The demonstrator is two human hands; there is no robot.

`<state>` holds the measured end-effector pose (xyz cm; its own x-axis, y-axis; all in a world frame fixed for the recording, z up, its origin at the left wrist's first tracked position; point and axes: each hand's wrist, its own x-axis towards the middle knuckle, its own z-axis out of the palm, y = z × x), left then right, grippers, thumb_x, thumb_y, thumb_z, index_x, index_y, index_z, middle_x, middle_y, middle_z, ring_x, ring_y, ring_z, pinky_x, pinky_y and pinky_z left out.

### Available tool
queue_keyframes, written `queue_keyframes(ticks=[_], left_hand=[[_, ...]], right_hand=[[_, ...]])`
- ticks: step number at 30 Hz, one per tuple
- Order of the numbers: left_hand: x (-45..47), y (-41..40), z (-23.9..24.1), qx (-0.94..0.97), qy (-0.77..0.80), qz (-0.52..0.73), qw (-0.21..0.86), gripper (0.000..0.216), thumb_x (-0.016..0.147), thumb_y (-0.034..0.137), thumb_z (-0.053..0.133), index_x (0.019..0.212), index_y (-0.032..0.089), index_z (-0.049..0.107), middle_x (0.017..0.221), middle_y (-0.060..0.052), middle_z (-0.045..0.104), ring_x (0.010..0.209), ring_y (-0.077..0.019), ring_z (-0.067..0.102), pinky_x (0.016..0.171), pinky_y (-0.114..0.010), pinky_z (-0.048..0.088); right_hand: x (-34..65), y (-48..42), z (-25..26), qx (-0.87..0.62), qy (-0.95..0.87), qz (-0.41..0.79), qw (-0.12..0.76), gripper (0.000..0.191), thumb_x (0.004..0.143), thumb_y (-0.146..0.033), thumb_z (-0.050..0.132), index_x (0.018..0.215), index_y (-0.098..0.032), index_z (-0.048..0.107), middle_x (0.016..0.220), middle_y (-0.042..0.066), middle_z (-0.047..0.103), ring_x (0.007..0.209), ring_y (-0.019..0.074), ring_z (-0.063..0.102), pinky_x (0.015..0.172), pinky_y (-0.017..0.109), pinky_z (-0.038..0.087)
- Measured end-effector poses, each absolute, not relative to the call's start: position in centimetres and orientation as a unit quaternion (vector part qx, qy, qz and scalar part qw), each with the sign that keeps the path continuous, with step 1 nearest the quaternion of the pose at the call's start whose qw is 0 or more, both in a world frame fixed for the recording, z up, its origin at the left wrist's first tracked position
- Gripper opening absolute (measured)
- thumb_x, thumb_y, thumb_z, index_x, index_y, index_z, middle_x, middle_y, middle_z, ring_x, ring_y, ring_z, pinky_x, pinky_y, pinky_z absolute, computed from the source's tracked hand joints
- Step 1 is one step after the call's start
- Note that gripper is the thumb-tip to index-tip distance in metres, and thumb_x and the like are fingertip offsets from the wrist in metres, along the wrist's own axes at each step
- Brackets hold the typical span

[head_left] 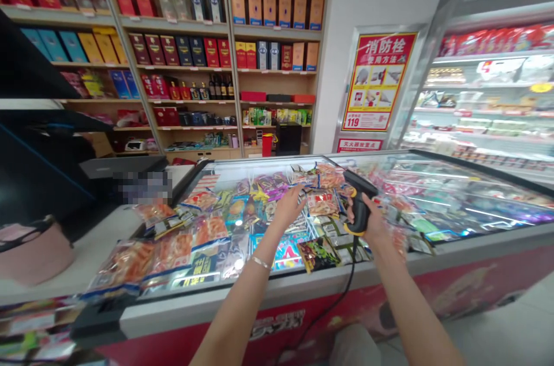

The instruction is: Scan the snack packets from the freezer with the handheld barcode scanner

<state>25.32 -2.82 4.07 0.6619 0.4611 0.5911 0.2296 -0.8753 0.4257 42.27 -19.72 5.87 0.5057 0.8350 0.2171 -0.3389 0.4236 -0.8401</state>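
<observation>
My right hand (373,220) is wrapped round the grip of a black handheld barcode scanner (360,201) with yellow trim, its head tilted up to the left. A dark cable hangs from it across the freezer's front. My left hand (289,205) is over the glass top, fingers stretched out and apart, beside a clear snack packet (322,203) with reddish contents and a white label. Whether the fingertips touch that packet I cannot tell. Nearer me lies a dark green snack packet (318,254), next to a blue packet (277,250).
Several snack packets (125,262) are spread over the chest freezer's (173,295) glass top. A counter with a pink basket (34,250) and dark screens stands left. Behind are shelves of boxed bottles (182,51); a lit open fridge (489,94) is at right.
</observation>
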Motion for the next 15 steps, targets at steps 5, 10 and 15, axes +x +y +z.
queue_keyframes(ticks=[5, 10, 15], left_hand=[[29.3, -2.6, 2.2, 0.93, 0.135, 0.294, 0.175, 0.06, 0.088, 0.042, 0.05, 0.141, 0.018, 0.034, 0.145, -0.014, 0.041, 0.134, -0.0247, 0.039, 0.11, -0.041, 0.034], [31.7, -2.0, -0.2, 0.948, 0.147, 0.257, 0.115, 0.082, 0.074, 0.044, 0.069, 0.143, 0.023, 0.028, 0.148, -0.015, 0.035, 0.137, -0.0285, 0.032, 0.11, -0.046, 0.032], [31.8, -1.5, -1.3, 0.951, 0.156, 0.248, 0.095, 0.066, 0.085, 0.033, 0.057, 0.143, 0.025, 0.028, 0.139, -0.012, 0.046, 0.132, -0.0251, 0.04, 0.107, -0.043, 0.036]], right_hand=[[44.6, -20.1, 3.6, -0.394, -0.285, 0.367, 0.793, 0.043, 0.065, -0.052, 0.073, 0.082, -0.018, 0.053, 0.057, 0.0, 0.053, 0.038, 0.0122, 0.044, 0.033, 0.023, 0.035], [45.0, -18.7, 2.1, -0.369, -0.265, 0.374, 0.809, 0.043, 0.065, -0.051, 0.074, 0.087, -0.018, 0.056, 0.062, 0.0, 0.056, 0.038, 0.0105, 0.042, 0.033, 0.022, 0.035], [45.3, -18.1, 1.1, -0.361, -0.263, 0.382, 0.809, 0.042, 0.07, -0.052, 0.071, 0.089, -0.018, 0.057, 0.063, 0.0, 0.057, 0.038, 0.0108, 0.043, 0.033, 0.022, 0.036]])
